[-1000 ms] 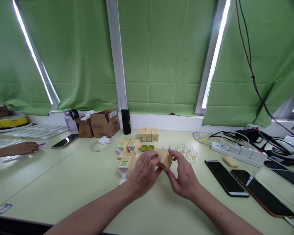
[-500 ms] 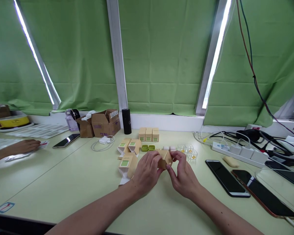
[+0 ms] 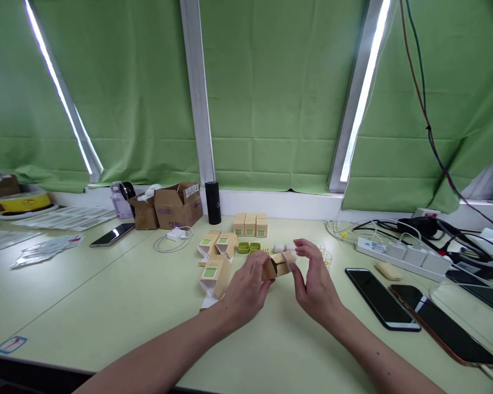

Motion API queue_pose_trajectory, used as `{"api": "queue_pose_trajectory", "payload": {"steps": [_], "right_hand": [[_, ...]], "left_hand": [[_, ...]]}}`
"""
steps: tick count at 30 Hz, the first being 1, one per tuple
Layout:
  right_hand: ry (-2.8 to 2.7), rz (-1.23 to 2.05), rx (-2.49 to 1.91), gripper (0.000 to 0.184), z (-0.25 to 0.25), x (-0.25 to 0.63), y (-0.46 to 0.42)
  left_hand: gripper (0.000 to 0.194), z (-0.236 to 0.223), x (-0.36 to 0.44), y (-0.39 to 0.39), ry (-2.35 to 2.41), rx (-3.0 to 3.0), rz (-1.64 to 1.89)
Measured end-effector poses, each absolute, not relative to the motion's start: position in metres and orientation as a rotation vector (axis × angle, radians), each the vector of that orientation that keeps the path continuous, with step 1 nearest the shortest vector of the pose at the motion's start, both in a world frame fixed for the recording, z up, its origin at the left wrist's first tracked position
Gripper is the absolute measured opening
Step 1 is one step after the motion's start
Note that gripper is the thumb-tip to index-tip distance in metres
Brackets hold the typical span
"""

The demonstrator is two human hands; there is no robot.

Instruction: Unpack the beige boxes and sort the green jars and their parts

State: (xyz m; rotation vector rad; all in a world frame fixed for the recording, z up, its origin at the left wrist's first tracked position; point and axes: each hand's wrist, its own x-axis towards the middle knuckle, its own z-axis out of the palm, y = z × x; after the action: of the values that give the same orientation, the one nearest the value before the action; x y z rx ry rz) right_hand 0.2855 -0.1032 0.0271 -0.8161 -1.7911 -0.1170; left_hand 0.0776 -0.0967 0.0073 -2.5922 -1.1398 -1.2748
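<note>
Between my hands, above the table, is a small brown cardboard box (image 3: 278, 266) with its end flaps standing apart and a dark gap showing inside. My left hand (image 3: 246, 287) grips the box from the left side. My right hand (image 3: 318, 290) is at its right end, thumb by a raised flap and fingers spread apart. Left of my left hand lie several similar boxes (image 3: 215, 276) with green labels and white inner paper. Behind are small green containers (image 3: 243, 248), white pieces (image 3: 279, 248) and clear cups (image 3: 327, 258), partly hidden by my right hand.
Three closed boxes (image 3: 250, 225) stand in a row at the back, beside a black bottle (image 3: 212, 203). Shipping cartons (image 3: 178, 207) are to the left. Phones (image 3: 382, 298) and a white power strip (image 3: 401, 257) with cables lie on the right. Plastic packets (image 3: 47, 250) lie far left.
The box has turned and its end flaps have come apart. My right hand's fingers have lifted and spread. Another person's hand at far left has gone from view.
</note>
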Motion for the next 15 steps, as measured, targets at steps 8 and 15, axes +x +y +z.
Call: {"api": "queue_pose_trajectory", "payload": {"steps": [8, 15], "right_hand": [[-2.071, -0.38, -0.585, 0.035, 0.035, 0.274, -0.124], [-2.18, -0.418, -0.588, 0.033, 0.031, 0.266, -0.122]], "left_hand": [[0.049, 0.018, 0.08, -0.102, -1.188, -2.625, -1.233], [0.055, 0.014, 0.08, -0.099, -1.11, -2.624, -1.269]]}}
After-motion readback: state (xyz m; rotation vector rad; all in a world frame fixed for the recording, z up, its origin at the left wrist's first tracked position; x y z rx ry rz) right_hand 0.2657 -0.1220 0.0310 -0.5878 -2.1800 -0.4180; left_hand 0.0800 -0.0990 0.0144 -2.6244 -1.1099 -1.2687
